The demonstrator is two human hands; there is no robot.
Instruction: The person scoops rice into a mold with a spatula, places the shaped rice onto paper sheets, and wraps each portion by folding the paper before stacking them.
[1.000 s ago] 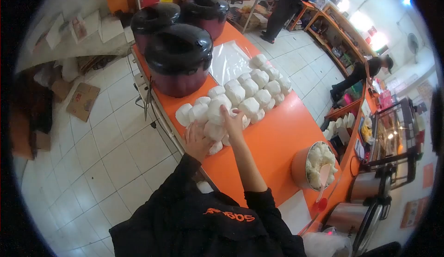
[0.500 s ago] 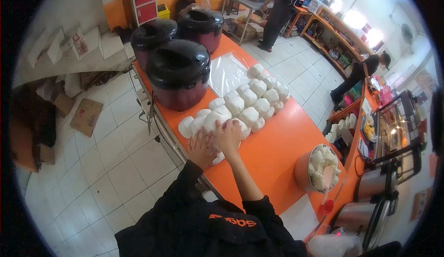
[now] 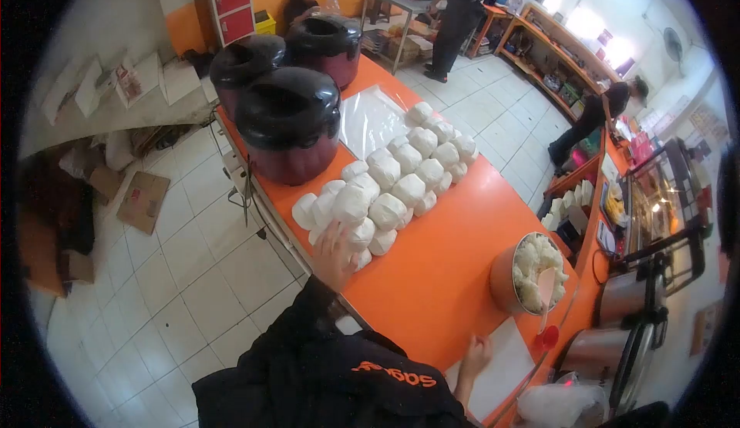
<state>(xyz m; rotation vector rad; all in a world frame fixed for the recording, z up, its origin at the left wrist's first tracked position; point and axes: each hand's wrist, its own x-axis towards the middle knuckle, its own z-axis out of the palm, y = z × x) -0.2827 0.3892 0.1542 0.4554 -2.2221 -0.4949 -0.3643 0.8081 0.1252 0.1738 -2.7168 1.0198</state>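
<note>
A pile of several white wrapped bundles (image 3: 384, 167) is stacked on the orange table (image 3: 432, 274). My left hand (image 3: 334, 257) rests against the bundles at the pile's near end, its fingers spread and holding nothing. Over the white sheet (image 3: 505, 362) at the table's near right is my right hand (image 3: 476, 355), its fingers curled together; whether anything is between them is too small to tell. Beyond it stands a pot of white rice (image 3: 528, 274) with a pink paddle (image 3: 546, 285) in it. A red scoop (image 3: 548, 338) lies beside the pot.
Three dark lidded pots (image 3: 288, 127) stand at the table's far left, beside a clear plastic sheet (image 3: 370, 120). Two people stand in the back, one (image 3: 455, 23) near a metal table, one (image 3: 593, 120) at the right counter. Another person sits behind the pots.
My right hand has left the bundles and moved down and right to the white sheet. My left hand stays at the pile. The view has shifted slightly.
</note>
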